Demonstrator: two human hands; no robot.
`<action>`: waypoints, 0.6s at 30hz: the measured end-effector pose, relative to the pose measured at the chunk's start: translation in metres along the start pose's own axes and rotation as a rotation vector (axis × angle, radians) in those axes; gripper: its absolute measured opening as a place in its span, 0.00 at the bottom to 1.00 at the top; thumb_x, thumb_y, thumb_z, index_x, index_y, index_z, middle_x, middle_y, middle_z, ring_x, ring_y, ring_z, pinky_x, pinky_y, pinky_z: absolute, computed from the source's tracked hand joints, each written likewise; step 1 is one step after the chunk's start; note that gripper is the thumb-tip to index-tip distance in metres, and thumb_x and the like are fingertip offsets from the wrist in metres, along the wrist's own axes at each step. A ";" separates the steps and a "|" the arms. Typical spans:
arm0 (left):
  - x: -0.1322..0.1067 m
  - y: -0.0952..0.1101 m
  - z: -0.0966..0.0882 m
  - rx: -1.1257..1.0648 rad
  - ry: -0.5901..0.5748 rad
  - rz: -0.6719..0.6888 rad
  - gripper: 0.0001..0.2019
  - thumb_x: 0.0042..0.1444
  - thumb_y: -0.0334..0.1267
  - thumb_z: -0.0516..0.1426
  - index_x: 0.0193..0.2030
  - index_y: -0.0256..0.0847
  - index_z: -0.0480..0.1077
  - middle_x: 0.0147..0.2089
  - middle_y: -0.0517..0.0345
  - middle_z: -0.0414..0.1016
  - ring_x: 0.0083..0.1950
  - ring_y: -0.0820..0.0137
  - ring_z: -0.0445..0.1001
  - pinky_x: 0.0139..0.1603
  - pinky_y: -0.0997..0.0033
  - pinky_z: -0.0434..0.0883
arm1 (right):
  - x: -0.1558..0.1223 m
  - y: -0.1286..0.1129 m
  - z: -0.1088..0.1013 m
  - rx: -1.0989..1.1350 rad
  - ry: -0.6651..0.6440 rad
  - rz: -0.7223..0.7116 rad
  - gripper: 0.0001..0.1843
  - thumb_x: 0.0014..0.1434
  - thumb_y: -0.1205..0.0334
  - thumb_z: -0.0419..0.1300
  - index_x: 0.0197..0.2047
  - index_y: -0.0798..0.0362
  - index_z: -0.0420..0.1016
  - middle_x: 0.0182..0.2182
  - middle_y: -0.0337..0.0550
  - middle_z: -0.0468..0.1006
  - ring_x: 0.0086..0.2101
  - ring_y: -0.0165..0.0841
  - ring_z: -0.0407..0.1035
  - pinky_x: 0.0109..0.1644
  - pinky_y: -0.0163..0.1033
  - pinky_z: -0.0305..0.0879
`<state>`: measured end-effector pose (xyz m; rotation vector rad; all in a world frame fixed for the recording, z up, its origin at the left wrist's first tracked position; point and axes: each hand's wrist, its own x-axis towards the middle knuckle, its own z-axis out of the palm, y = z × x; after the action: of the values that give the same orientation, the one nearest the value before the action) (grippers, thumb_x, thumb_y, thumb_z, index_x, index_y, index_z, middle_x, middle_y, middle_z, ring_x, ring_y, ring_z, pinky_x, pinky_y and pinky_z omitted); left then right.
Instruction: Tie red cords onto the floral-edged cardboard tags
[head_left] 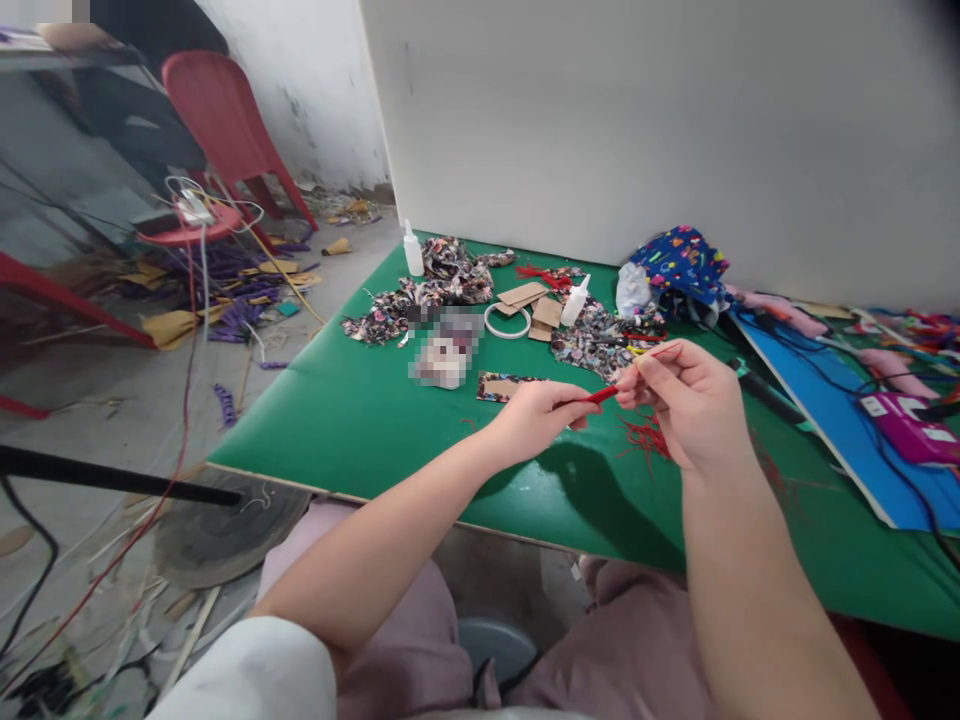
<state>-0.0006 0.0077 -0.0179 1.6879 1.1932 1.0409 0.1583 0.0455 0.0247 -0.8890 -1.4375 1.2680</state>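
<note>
The left hand (pixel 536 415) and right hand (pixel 690 400) pinch a thin red cord (pixel 602 395) between closed fingers, just above the green bench (pixel 360 420) — a slack pinch could drop it among the loose red threads (pixel 645 437).

End of red cord (pixel 600 396) inside left hand (pixel 536 415); pixel-blurred patch (pixel 444 350) on green table (pixel 360 420).

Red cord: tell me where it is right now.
In the head view, the red cord is pinched between the left hand and the right hand, right of centre over the green table, just above loose red threads.
</note>
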 end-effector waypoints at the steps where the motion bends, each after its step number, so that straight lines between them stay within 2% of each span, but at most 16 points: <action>1: 0.000 -0.001 0.000 0.023 -0.010 -0.004 0.14 0.56 0.42 0.51 0.29 0.37 0.73 0.25 0.61 0.72 0.29 0.76 0.68 0.32 0.78 0.63 | 0.000 0.000 0.000 -0.003 0.002 -0.001 0.08 0.51 0.61 0.64 0.28 0.54 0.69 0.21 0.38 0.76 0.20 0.26 0.70 0.24 0.31 0.71; 3: 0.001 -0.004 -0.001 0.079 -0.033 0.000 0.14 0.57 0.41 0.51 0.32 0.37 0.75 0.27 0.60 0.74 0.31 0.73 0.70 0.34 0.76 0.65 | 0.001 0.001 -0.001 -0.009 0.006 -0.005 0.08 0.51 0.62 0.64 0.28 0.54 0.68 0.21 0.37 0.76 0.20 0.27 0.70 0.24 0.31 0.70; 5: 0.000 -0.005 -0.003 0.138 -0.020 0.059 0.14 0.55 0.36 0.51 0.43 0.36 0.74 0.37 0.54 0.76 0.40 0.69 0.72 0.42 0.73 0.67 | 0.001 0.001 -0.002 -0.024 0.003 -0.009 0.08 0.51 0.62 0.64 0.27 0.54 0.68 0.21 0.37 0.76 0.20 0.27 0.70 0.24 0.32 0.70; 6: -0.001 -0.005 -0.005 0.155 0.000 0.102 0.17 0.53 0.32 0.51 0.49 0.36 0.71 0.44 0.50 0.74 0.47 0.66 0.71 0.47 0.70 0.67 | 0.001 0.002 -0.002 -0.034 -0.001 -0.010 0.08 0.51 0.62 0.64 0.28 0.54 0.68 0.21 0.37 0.76 0.20 0.26 0.70 0.24 0.32 0.71; 8: -0.004 0.001 -0.008 0.135 0.058 0.183 0.28 0.48 0.27 0.52 0.59 0.36 0.62 0.57 0.46 0.65 0.59 0.63 0.63 0.57 0.66 0.62 | 0.000 0.002 0.000 -0.061 -0.013 -0.013 0.08 0.52 0.61 0.63 0.28 0.54 0.68 0.21 0.37 0.76 0.20 0.26 0.70 0.25 0.32 0.71; 10: -0.007 0.010 -0.010 0.023 0.108 0.211 0.29 0.49 0.28 0.52 0.60 0.40 0.60 0.61 0.48 0.62 0.62 0.64 0.59 0.62 0.65 0.58 | -0.002 0.003 0.005 -0.095 -0.057 0.001 0.08 0.52 0.61 0.63 0.28 0.54 0.68 0.20 0.37 0.75 0.20 0.26 0.70 0.25 0.33 0.71; 12: -0.010 0.019 -0.009 -0.166 0.134 0.193 0.23 0.55 0.34 0.51 0.59 0.40 0.62 0.58 0.48 0.65 0.59 0.64 0.63 0.59 0.64 0.61 | -0.006 0.003 0.013 -0.130 -0.133 0.029 0.08 0.53 0.59 0.62 0.28 0.54 0.68 0.20 0.37 0.75 0.20 0.27 0.70 0.25 0.34 0.71; 14: -0.011 0.024 -0.005 -0.385 0.093 0.110 0.22 0.59 0.39 0.48 0.59 0.38 0.60 0.51 0.48 0.70 0.48 0.67 0.70 0.46 0.68 0.69 | -0.011 0.003 0.021 -0.159 -0.197 0.049 0.08 0.54 0.58 0.60 0.29 0.54 0.68 0.20 0.37 0.75 0.21 0.28 0.70 0.26 0.34 0.71; 16: -0.012 0.025 0.001 -0.516 0.048 0.037 0.21 0.61 0.42 0.45 0.58 0.36 0.61 0.40 0.51 0.73 0.36 0.72 0.70 0.35 0.73 0.69 | -0.017 0.003 0.028 -0.190 -0.192 0.036 0.08 0.55 0.59 0.59 0.29 0.53 0.67 0.19 0.35 0.73 0.21 0.27 0.70 0.26 0.32 0.70; 18: -0.012 0.022 0.007 -0.536 0.024 0.001 0.20 0.61 0.44 0.45 0.55 0.37 0.64 0.36 0.55 0.72 0.32 0.74 0.68 0.33 0.75 0.68 | -0.021 0.003 0.032 -0.250 -0.162 0.018 0.07 0.57 0.60 0.57 0.29 0.53 0.67 0.20 0.35 0.72 0.21 0.26 0.69 0.25 0.31 0.67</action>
<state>0.0099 -0.0103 -0.0024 1.2569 0.8275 1.2507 0.1318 0.0182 0.0185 -0.9832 -1.7486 1.2124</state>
